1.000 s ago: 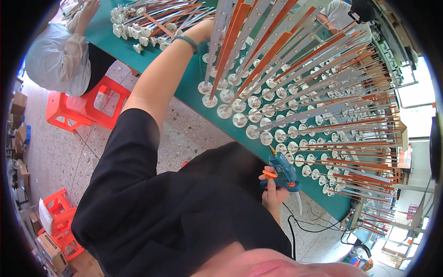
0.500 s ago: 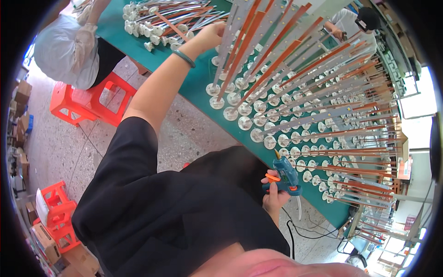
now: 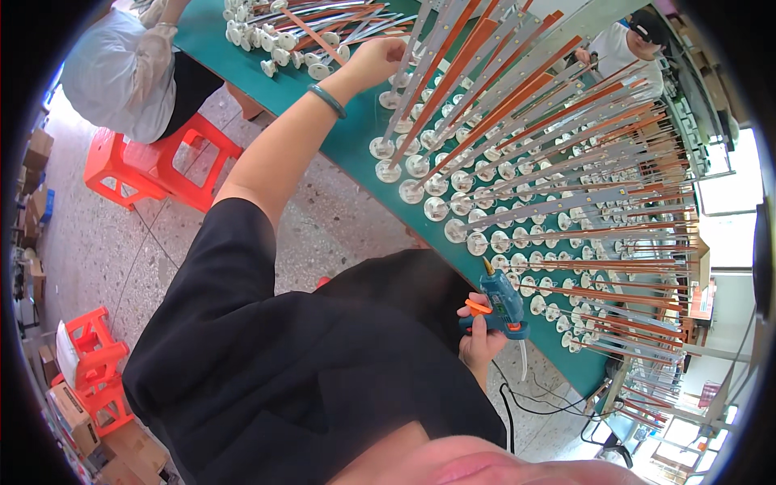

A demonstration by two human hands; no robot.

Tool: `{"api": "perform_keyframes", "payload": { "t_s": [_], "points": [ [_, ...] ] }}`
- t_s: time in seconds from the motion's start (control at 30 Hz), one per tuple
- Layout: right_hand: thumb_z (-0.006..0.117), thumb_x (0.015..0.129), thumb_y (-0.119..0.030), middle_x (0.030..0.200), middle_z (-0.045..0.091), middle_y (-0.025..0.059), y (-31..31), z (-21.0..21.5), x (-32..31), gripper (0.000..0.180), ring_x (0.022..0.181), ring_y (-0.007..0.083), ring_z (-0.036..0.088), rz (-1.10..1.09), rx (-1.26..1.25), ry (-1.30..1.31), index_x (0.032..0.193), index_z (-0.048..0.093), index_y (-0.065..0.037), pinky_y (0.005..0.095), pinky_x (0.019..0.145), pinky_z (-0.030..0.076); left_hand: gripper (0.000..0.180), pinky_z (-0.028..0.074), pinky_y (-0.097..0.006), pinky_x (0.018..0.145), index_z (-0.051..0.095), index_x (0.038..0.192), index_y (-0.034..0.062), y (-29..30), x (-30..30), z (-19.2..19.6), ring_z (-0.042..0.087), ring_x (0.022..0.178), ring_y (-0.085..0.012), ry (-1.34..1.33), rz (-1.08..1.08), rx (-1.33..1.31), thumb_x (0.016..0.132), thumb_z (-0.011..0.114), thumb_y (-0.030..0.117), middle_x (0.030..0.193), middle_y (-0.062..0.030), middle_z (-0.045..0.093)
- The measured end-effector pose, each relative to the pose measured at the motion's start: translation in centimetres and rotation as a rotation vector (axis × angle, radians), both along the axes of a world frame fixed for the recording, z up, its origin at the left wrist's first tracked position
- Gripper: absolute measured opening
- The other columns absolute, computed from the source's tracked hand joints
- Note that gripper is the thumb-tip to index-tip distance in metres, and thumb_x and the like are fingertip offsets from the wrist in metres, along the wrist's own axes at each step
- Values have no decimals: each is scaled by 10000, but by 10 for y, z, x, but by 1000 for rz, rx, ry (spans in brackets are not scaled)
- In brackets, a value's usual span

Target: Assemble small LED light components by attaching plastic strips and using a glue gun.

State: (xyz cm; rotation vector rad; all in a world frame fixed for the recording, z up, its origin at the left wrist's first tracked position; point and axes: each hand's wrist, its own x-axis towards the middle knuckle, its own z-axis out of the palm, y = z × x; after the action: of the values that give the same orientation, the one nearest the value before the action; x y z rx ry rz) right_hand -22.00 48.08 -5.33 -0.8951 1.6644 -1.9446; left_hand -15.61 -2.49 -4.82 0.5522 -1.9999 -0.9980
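Observation:
My right hand (image 3: 480, 343) is closed round the handle of a teal glue gun (image 3: 503, 296) with an orange trigger, its nozzle pointing up toward the table edge. A white glue stick (image 3: 524, 360) pokes from its back end. My left arm is stretched to the far left of the standing strips. There my left hand (image 3: 378, 63), wearing a dark green bangle (image 3: 327, 101) at the wrist, has its fingers curled beside the outermost grey LED strip (image 3: 417, 73). The fingertips are partly hidden, so what they hold is unclear. Many grey and orange-brown strips stand upright on round white bases (image 3: 411, 191).
The green tabletop (image 3: 356, 133) carries a pile of lying strips with white bases (image 3: 283, 40) at the far left. A person in white (image 3: 121, 77) sits on red stools (image 3: 162, 162); another (image 3: 622, 56) is beyond the strips. Black cables (image 3: 537, 411) hang by the right-hand side.
The whole view has shifted slightly, with the table's contents appearing a little higher and further right. My left hand stays beside the outermost strips, and my right hand keeps the glue gun in place.

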Motion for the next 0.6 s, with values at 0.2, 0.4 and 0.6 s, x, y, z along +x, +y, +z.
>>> {"api": "perform_keyframes", "payload": {
  "t_s": [0.2,0.4,0.6],
  "points": [
    [612,860,-105,1083,620,228,1,2,1,415,762,225,648,15,-8,20,1216,496,75,340,717,537,211,521,-326,725,678,975,50,-2,-1,-3,662,788,-208,-164,111,-72,774,681,113,857,-85,700],
    [613,862,-104,1090,619,229,0,2,1,415,767,223,649,11,-11,20,1215,496,81,338,724,537,197,517,-329,722,680,964,60,-8,-7,-7,658,782,-221,-145,96,-23,775,681,116,850,-85,697],
    [608,861,-84,1093,627,226,1,3,1,398,783,227,652,32,46,-5,1206,504,83,353,768,527,234,515,-299,707,680,999,28,1,1,9,645,757,-169,-175,75,-119,789,711,126,833,-61,690]
  ]
}}
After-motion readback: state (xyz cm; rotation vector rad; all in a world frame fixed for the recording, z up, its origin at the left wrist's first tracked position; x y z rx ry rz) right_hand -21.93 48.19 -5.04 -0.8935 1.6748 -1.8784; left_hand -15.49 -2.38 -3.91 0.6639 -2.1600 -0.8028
